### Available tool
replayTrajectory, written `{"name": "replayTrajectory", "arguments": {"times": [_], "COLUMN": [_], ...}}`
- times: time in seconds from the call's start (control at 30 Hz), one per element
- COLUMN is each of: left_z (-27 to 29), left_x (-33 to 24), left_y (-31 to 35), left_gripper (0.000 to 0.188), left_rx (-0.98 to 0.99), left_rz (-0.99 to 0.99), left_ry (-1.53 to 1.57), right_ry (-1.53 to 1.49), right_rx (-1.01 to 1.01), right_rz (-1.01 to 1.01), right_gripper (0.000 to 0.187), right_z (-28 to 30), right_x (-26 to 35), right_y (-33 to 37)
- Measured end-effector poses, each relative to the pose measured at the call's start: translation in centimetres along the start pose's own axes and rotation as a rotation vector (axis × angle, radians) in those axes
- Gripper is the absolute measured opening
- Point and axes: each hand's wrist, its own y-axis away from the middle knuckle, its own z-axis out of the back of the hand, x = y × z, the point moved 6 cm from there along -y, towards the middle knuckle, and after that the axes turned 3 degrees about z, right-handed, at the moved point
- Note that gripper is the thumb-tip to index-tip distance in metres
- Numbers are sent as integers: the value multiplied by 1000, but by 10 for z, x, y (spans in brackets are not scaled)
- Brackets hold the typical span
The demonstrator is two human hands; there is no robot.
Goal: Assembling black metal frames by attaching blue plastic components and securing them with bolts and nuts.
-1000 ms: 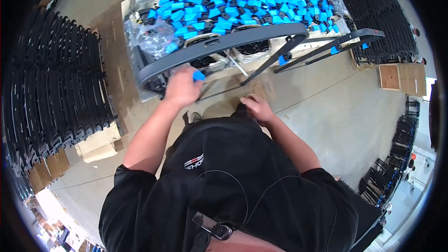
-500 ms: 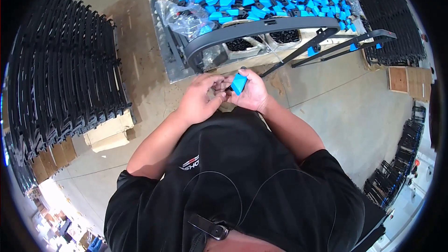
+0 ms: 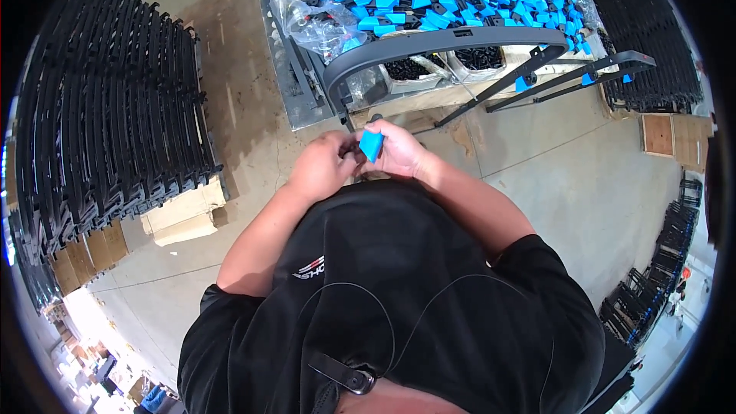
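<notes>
Head cam: R hand holds blue pc.

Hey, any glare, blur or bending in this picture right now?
Head view: the fisheye bends things near the rim, with black corners; same head view: glare washes out the lower-left background; head view again: the left hand looks slightly blurred beside the blue piece in the right hand.

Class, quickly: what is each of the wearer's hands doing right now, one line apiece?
Left hand: fingers curled beside the blue piece; whether it holds anything cannot be told.
Right hand: closed, holding the blue piece.
</notes>
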Motion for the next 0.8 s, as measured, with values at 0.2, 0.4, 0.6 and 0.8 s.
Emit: {"name": "replayTrajectory", "arguments": {"times": [0.2, 0.4, 0.6, 0.8], "left_z": [-31, -43, -45, -45], "left_x": [96, 109, 106, 101], "left_y": [-7, -18, -27, -30], "left_gripper": [24, 12, 9, 2], "left_rx": [64, -132, -143, -133], "left_rz": [482, 609, 580, 493], "left_ry": [999, 1383, 1309, 1397], "right_ry": [609, 1237, 1275, 1127], "right_rx": [-273, -223, -307, -289], "right_rz": [59, 62, 248, 272], "right_gripper": [18, 42, 48, 41], "right_z": [54, 31, 43, 32], "right_x": [-5, -9, -7, 0], "right_y": [-30, -42, -55, -45]}}
